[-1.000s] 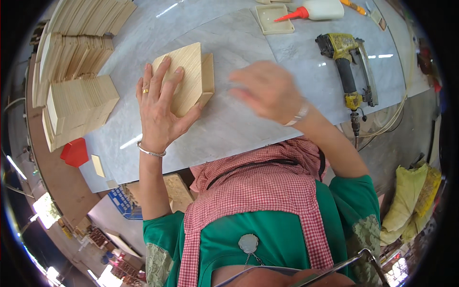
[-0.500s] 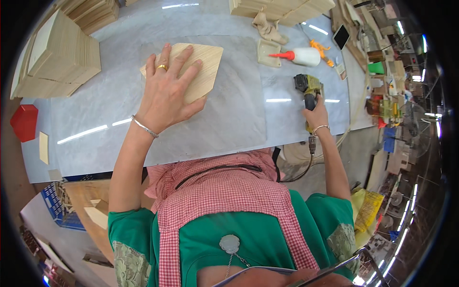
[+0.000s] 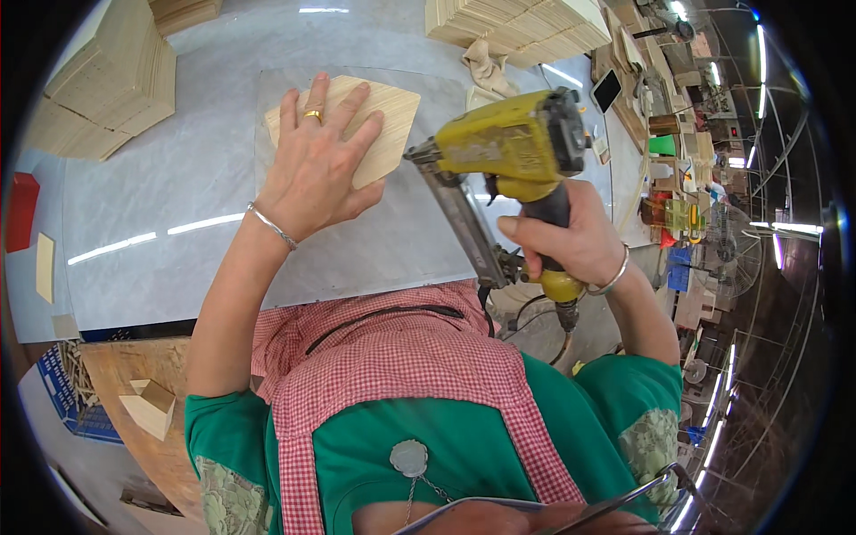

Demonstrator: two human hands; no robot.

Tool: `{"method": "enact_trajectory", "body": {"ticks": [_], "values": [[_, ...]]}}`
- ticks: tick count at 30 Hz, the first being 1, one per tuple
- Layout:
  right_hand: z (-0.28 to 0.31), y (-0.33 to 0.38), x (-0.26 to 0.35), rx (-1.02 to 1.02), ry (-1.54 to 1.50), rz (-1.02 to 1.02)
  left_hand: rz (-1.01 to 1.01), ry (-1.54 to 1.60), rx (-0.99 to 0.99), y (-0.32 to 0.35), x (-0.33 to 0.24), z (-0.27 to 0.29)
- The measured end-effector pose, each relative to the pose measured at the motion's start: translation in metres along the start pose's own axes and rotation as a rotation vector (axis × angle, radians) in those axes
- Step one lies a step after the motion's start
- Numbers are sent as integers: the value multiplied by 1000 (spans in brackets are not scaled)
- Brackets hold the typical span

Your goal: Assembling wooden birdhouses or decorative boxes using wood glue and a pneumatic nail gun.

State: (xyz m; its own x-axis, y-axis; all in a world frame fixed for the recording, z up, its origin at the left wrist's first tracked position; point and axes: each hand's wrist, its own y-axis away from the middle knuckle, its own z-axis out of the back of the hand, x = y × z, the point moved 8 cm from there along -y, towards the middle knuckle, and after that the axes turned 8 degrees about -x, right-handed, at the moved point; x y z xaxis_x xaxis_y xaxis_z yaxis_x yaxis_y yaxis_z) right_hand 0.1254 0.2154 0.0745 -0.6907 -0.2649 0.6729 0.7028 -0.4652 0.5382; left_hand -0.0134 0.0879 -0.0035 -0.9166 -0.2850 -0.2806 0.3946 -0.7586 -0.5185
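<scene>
My left hand (image 3: 325, 174) lies with spread fingers on a pale, angular wooden panel (image 3: 395, 111), pressing it flat on the grey table. The thumb reaches past the panel's near edge. My right hand (image 3: 580, 234) grips the black handle of a yellow nail gun (image 3: 499, 138), raised above the table. The gun's nose points left and appears close to the panel's right corner; I cannot tell whether they touch. A hose runs down from the base of the handle. The gun hides part of the tabletop behind it.
Tall stacks of wooden panels (image 3: 116, 85) stand at the far left, and another panel stack (image 3: 526, 25) at the far right. A beige cloth (image 3: 484, 64) and a dark-screened device (image 3: 605, 90) lie on the right. A red block (image 3: 21, 212) and thin wooden strip (image 3: 45, 267) are leftmost.
My right hand has lifted the nail gun from the table's right side and brought it left, near the panel. My left hand stays on the panel.
</scene>
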Motion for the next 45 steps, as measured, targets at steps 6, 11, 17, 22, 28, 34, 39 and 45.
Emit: {"method": "enact_trajectory", "body": {"ticks": [6,11,17,22,28,34,39,45], "values": [[-18,-5,1,77,76,4,14,-9,12,2,0,-1],[-18,-6,1,70,66,17,12,-4,8,1,0,0],[-17,-8,-1,62,81,34,7,4,-4,0,0,1],[-19,-9,1,68,105,19,9,-3,0,1,0,0],[-18,-9,-1,58,158,11,10,7,-1,0,-1,1],[-18,-9,2,45,174,7,18,18,-7,1,0,0],[-18,-10,-3,63,214,-11,54,15,61,1,2,-2],[-18,-9,0,62,187,0,53,16,55,0,2,-2]]}}
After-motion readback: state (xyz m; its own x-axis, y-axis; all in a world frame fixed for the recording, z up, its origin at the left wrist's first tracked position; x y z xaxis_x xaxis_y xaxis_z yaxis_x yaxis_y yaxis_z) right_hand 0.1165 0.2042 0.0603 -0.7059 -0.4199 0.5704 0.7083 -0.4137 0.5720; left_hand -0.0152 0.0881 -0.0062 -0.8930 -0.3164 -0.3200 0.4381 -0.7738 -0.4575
